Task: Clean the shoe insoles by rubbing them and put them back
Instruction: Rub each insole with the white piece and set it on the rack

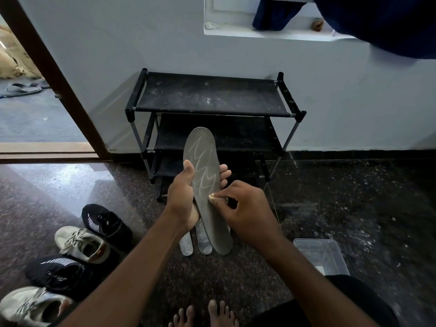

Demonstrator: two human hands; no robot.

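Note:
My left hand [182,197] grips a grey insole [203,159] with a pale zigzag mark, held upright in front of me, thumb on its face and fingers behind. Behind it in the same hand are two more insoles, whose pale heel ends [195,244] hang out below. My right hand [245,208] pinches a small cream-coloured wad [212,198] and presses it against the grey insole's right edge near the middle. Two black sneakers [106,223] and two beige sneakers [82,244] lie on the floor at lower left.
A black three-tier shoe rack [212,95] stands against the wall straight ahead. A clear plastic box [318,253] sits on the dark speckled floor at lower right. An open doorway [30,114] is at left. My bare toes [205,315] show at the bottom.

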